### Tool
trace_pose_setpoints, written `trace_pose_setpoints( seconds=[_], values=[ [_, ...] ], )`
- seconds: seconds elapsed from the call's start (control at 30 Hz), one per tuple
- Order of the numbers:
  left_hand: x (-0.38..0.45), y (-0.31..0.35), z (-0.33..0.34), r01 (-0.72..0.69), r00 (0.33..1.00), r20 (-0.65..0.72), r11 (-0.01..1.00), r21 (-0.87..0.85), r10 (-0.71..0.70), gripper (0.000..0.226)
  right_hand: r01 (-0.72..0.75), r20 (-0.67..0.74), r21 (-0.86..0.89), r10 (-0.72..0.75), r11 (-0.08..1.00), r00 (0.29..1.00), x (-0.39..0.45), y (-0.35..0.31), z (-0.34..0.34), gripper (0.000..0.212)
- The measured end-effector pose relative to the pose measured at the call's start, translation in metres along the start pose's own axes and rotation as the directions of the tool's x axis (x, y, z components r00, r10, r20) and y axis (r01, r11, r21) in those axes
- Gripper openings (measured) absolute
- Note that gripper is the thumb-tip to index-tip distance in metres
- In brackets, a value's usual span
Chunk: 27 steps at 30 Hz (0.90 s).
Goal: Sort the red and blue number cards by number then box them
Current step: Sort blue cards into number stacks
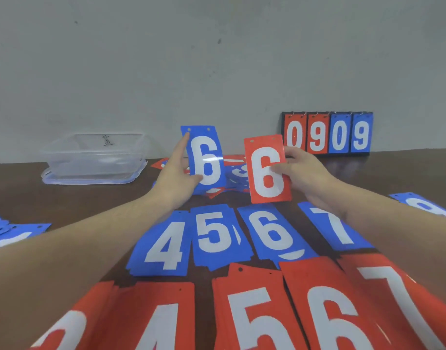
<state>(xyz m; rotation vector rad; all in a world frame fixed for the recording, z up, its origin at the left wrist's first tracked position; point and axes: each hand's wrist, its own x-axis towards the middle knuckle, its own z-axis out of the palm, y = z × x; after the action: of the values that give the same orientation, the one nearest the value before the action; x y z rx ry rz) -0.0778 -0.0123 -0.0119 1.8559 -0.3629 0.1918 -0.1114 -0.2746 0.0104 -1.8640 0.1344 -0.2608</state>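
In front of me: a dark brown wooden table [19, 188] meeting a plain grey wall [216, 59]. The wall carries several small dark marks. Lighting is even and diffuse.

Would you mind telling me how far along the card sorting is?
Partly done: blue piles 4 to 7 and red piles 4 to 7 are laid out. In hand: left hand holds a blue 6, right hand a red 6. Left: the unsorted heap; the plastic box holds no cards.
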Motion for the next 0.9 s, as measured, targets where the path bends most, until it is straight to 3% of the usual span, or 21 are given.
trace_pose_setpoints(
  seconds=[0.1, 0.27, 0.57, 0.77, 0.9],
  values=[
    [-0.020, 0.010, 0.000, 0.026, 1.000, -0.002, 1.000, -0.006, -0.026, 0.098, -0.051, -0.009, -0.007, 0.051, 0.999, 0.999, -0.021, -0.006, -0.015, 0.027],
    [-0.042, 0.017, 0.005, 0.100, 0.994, 0.052, 0.987, -0.128, -0.094, 0.106, -0.088, -0.025, -0.054, 0.086, 0.995, 0.996, -0.046, -0.006, -0.033, 0.024],
    [-0.090, 0.036, 0.021, 0.229, 0.970, 0.144, 0.932, -0.280, -0.196, 0.039, -0.155, -0.030, -0.100, 0.153, 0.983, 0.988, -0.085, 0.003, -0.045, 0.024],
    [-0.111, 0.050, 0.030, 0.307, 0.952, 0.121, 0.901, -0.308, -0.283, 0.021, -0.240, -0.031, -0.122, 0.238, 0.963, 0.971, -0.107, 0.003, -0.045, 0.025],
    [-0.127, 0.054, 0.037, 0.339, 0.939, 0.179, 0.879, -0.336, -0.294, 0.012, -0.256, 0.039, -0.090, 0.260, 0.963, 0.965, -0.132, 0.001, -0.053, 0.010]
  ],
)
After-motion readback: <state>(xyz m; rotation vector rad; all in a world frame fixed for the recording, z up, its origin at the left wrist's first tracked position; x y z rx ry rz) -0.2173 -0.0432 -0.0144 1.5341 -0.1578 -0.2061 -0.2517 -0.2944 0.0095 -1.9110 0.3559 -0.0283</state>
